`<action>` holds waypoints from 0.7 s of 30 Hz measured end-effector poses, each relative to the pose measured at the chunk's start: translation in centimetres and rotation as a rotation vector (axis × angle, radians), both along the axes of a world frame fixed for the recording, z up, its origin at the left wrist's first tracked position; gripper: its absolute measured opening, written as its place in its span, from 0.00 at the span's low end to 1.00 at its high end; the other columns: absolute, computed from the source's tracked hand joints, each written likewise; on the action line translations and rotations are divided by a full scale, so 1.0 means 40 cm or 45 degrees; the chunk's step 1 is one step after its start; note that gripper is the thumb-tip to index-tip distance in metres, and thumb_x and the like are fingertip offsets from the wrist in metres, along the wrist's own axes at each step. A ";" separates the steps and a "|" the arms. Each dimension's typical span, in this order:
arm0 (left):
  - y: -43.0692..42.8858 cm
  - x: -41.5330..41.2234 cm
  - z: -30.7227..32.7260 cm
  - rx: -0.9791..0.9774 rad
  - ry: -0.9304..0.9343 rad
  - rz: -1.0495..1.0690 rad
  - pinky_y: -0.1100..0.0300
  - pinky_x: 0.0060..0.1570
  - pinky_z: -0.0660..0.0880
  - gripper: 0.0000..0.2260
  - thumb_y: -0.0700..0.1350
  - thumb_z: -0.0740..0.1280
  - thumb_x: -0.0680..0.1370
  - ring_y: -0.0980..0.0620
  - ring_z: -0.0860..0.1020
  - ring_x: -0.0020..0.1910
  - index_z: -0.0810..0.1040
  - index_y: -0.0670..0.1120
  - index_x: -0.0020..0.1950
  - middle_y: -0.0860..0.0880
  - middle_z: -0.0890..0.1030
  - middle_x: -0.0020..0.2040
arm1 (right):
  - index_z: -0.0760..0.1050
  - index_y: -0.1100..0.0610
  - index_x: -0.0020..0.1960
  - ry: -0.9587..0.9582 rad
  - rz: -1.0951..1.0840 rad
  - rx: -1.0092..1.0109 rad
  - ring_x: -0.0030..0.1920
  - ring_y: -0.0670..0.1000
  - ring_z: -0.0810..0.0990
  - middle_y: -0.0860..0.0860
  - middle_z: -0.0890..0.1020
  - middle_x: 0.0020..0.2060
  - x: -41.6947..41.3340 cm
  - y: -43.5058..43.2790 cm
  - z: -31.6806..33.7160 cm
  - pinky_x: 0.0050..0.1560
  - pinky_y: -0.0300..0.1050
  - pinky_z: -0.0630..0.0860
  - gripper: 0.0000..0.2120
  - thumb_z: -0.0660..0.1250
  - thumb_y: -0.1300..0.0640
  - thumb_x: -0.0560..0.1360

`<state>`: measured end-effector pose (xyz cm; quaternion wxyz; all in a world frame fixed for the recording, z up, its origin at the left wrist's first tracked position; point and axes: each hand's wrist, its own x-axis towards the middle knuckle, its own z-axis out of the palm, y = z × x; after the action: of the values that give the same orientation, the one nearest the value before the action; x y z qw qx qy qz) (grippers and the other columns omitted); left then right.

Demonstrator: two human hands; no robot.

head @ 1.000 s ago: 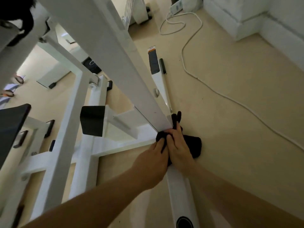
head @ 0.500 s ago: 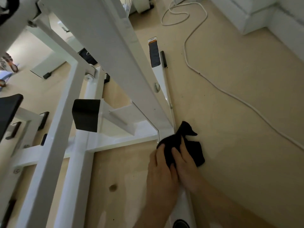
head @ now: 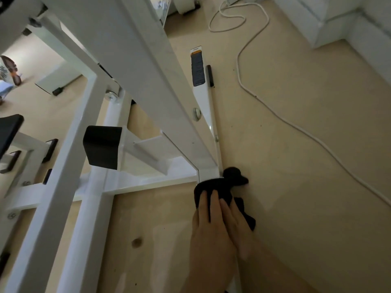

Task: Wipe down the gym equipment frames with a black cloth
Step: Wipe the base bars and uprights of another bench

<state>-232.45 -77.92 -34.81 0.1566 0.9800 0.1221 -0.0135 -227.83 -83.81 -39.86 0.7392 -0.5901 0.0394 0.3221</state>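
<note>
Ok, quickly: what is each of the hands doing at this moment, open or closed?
Left hand: open, fingers flat on the black cloth.
Right hand: open, also pressing the cloth.

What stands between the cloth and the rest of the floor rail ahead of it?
The slanted white upright lands on the floor rail directly ahead of the black cloth, which the left hand and right hand press down. Nothing else visible blocks the rail.

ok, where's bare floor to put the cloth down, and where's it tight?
Widest bare floor: between the floor rail and the white cable, right of the black cloth. Smaller patch: below the crossbar, left of the left hand. Tight: among the frame posts on the left.
</note>
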 end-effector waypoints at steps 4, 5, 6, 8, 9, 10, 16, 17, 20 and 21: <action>0.019 0.014 -0.019 0.255 0.101 -0.174 0.51 0.72 0.55 0.29 0.43 0.48 0.74 0.41 0.63 0.74 0.64 0.36 0.74 0.40 0.64 0.74 | 0.62 0.57 0.72 -0.155 -0.034 -0.169 0.67 0.45 0.66 0.50 0.64 0.72 0.080 0.040 0.011 0.66 0.28 0.58 0.31 0.43 0.38 0.80; 0.028 0.028 -0.012 0.252 0.105 -0.192 0.52 0.72 0.57 0.28 0.41 0.49 0.73 0.41 0.66 0.72 0.66 0.35 0.72 0.39 0.67 0.72 | 0.67 0.58 0.70 -0.088 -0.116 -0.105 0.65 0.47 0.70 0.53 0.68 0.70 0.121 0.052 0.028 0.67 0.33 0.63 0.26 0.44 0.43 0.82; 0.035 0.044 0.001 0.258 0.088 -0.197 0.53 0.71 0.61 0.27 0.40 0.51 0.72 0.41 0.69 0.70 0.69 0.34 0.70 0.38 0.71 0.70 | 0.69 0.58 0.70 -0.029 -0.181 -0.011 0.64 0.49 0.73 0.55 0.73 0.67 0.160 0.060 0.036 0.68 0.41 0.66 0.22 0.48 0.49 0.83; 0.045 0.069 0.017 0.226 0.091 -0.188 0.53 0.66 0.68 0.27 0.41 0.52 0.72 0.42 0.72 0.68 0.70 0.35 0.70 0.39 0.72 0.69 | 0.69 0.57 0.71 -0.037 -0.193 0.043 0.64 0.54 0.75 0.56 0.77 0.63 0.212 0.068 0.063 0.68 0.51 0.68 0.20 0.51 0.53 0.82; 0.048 0.075 0.019 0.196 0.083 -0.189 0.52 0.63 0.71 0.27 0.41 0.52 0.72 0.43 0.73 0.67 0.70 0.36 0.70 0.40 0.72 0.69 | 0.68 0.56 0.72 -0.054 -0.199 0.063 0.64 0.54 0.75 0.55 0.77 0.63 0.215 0.067 0.081 0.69 0.51 0.68 0.21 0.52 0.53 0.81; 0.054 0.075 0.023 0.161 0.061 -0.205 0.53 0.62 0.73 0.26 0.42 0.53 0.73 0.43 0.73 0.68 0.69 0.37 0.71 0.40 0.72 0.70 | 0.66 0.54 0.73 -0.071 -0.213 0.068 0.64 0.51 0.74 0.53 0.77 0.64 0.211 0.070 0.104 0.69 0.50 0.67 0.22 0.52 0.52 0.80; 0.050 0.082 0.083 -0.252 -0.132 0.013 0.71 0.51 0.72 0.28 0.38 0.64 0.77 0.54 0.74 0.61 0.61 0.49 0.76 0.53 0.70 0.68 | 0.54 0.50 0.77 -0.445 -0.126 0.143 0.71 0.36 0.59 0.36 0.63 0.69 0.230 0.079 0.199 0.70 0.28 0.53 0.22 0.50 0.53 0.83; 0.051 0.089 0.094 -0.265 -0.162 0.035 0.76 0.49 0.69 0.28 0.39 0.65 0.77 0.56 0.74 0.59 0.62 0.50 0.76 0.55 0.70 0.67 | 0.53 0.49 0.78 -0.477 -0.099 0.090 0.72 0.36 0.58 0.37 0.62 0.70 0.237 0.079 0.195 0.70 0.29 0.53 0.23 0.49 0.49 0.83; 0.052 0.114 0.130 -0.284 -0.137 -0.010 0.70 0.59 0.69 0.30 0.39 0.64 0.77 0.58 0.71 0.63 0.58 0.53 0.77 0.54 0.67 0.69 | 0.56 0.48 0.77 -0.269 -0.036 -0.062 0.71 0.48 0.66 0.48 0.67 0.72 0.248 0.061 0.156 0.73 0.45 0.60 0.27 0.50 0.40 0.81; 0.054 0.120 0.135 -0.290 -0.117 -0.038 0.65 0.62 0.70 0.30 0.39 0.63 0.77 0.57 0.70 0.63 0.58 0.52 0.77 0.53 0.67 0.69 | 0.57 0.49 0.77 -0.146 -0.022 -0.111 0.70 0.51 0.67 0.51 0.68 0.71 0.250 0.055 0.149 0.73 0.47 0.61 0.28 0.50 0.39 0.80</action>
<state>-227.63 -75.76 -29.42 0.2720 0.9572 0.0978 0.0154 -217.83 -81.62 -33.89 0.7165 -0.6390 0.0160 0.2794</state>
